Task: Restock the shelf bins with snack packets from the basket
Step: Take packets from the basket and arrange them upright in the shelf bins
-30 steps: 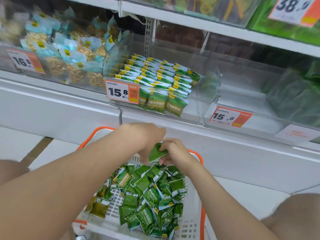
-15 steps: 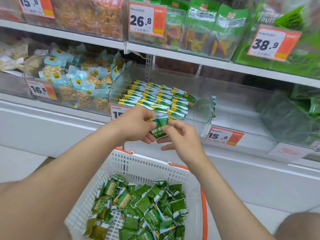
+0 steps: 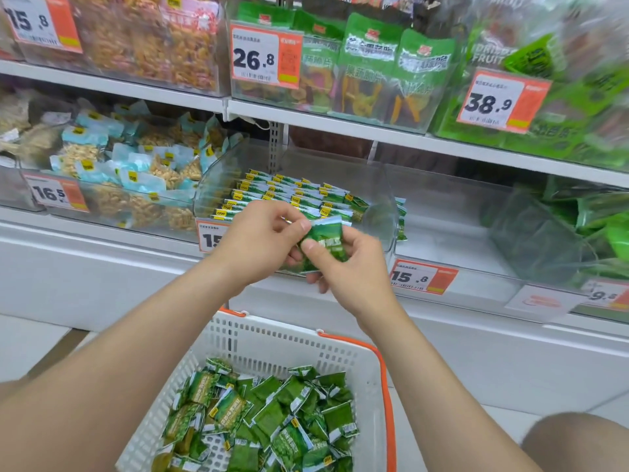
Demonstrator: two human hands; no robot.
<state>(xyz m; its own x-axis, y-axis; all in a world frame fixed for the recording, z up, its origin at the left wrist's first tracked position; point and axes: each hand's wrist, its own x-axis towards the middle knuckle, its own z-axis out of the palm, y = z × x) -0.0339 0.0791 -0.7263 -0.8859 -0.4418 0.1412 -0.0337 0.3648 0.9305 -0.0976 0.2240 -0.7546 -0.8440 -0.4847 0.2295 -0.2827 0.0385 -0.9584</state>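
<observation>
A small green snack packet is held between both hands just in front of the clear shelf bin. My left hand pinches its upper left edge with thumb and fingers. My right hand grips it from below and the right, thumb on its face. The bin holds neat rows of the same green packets. Below, the white basket with orange handles holds several loose green packets.
A bin of pale blue peanut packets stands to the left, and a nearly bare clear bin to the right with green bags beyond. The upper shelf carries bagged snacks and price tags. A white cabinet front runs below the bins.
Both hands rose from the basket with the green packet up to the front of the bin. The view tilted upward, showing more of the upper shelf.
</observation>
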